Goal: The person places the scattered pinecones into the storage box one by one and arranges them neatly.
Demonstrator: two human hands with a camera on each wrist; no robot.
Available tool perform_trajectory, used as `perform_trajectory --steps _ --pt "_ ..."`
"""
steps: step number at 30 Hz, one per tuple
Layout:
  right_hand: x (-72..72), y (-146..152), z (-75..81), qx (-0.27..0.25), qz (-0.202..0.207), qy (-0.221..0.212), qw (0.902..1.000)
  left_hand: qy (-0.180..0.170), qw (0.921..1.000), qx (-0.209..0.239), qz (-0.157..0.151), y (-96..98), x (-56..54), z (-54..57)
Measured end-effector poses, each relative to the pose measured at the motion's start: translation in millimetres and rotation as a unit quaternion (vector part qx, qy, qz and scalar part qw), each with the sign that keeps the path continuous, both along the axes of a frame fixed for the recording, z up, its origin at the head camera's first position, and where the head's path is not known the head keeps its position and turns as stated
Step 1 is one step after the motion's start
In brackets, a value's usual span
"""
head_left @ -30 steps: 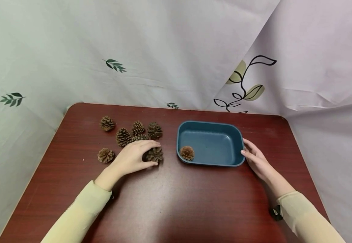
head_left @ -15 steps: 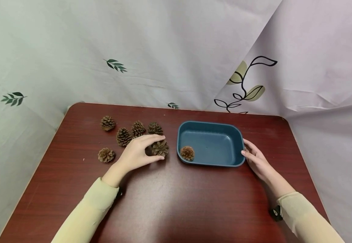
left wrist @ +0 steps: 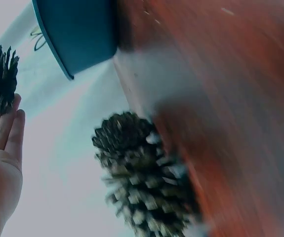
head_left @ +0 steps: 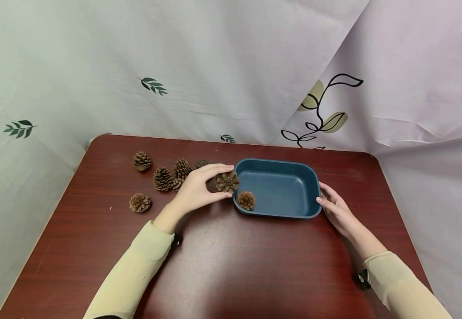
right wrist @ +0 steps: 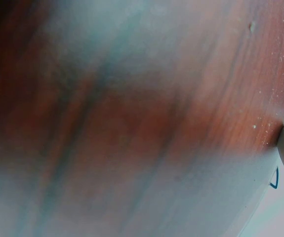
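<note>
Tray [head_left: 276, 190] lies crosswise, held pinecone [head_left: 227, 182] axis unclear

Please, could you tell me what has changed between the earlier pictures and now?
The left hand moved right and slightly forward, carrying the held pinecone to the left rim of the blue container. Nothing was let go. The right hand stayed at the container's right end; the pinecone inside stayed put.
</note>
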State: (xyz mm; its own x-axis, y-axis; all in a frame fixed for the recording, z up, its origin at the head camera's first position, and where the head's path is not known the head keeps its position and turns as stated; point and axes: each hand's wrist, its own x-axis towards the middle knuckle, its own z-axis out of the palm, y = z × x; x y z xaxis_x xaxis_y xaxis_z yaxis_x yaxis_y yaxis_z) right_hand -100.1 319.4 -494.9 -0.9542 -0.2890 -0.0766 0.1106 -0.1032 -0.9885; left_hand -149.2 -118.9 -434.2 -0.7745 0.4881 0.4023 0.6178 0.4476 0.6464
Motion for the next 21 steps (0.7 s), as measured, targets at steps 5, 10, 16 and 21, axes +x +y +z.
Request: perform_trajectory --steps 5,10,16,21 --pt "0.2 0.1 -0.8 -0.008 0.004 0.007 0.9999 -0.024 0.9992 0.014 -0.030 19.7 -4.2 2.6" --pt "-0.6 -0.1 -1.4 -0.008 0.005 0.009 0.9999 -0.029 0.9978 -0.009 -0.058 39.0 -6.7 3.3" --pt "-0.8 -0.1 -1.8 -0.004 0.004 0.003 1.0000 -0.021 0.9953 -0.039 -0.087 59.1 -10.4 1.2" --pt "-0.1 0.0 -1.5 -0.005 -0.001 0.003 1.0000 -0.023 0.9918 -0.078 -0.098 73.0 -14.4 -4.0"
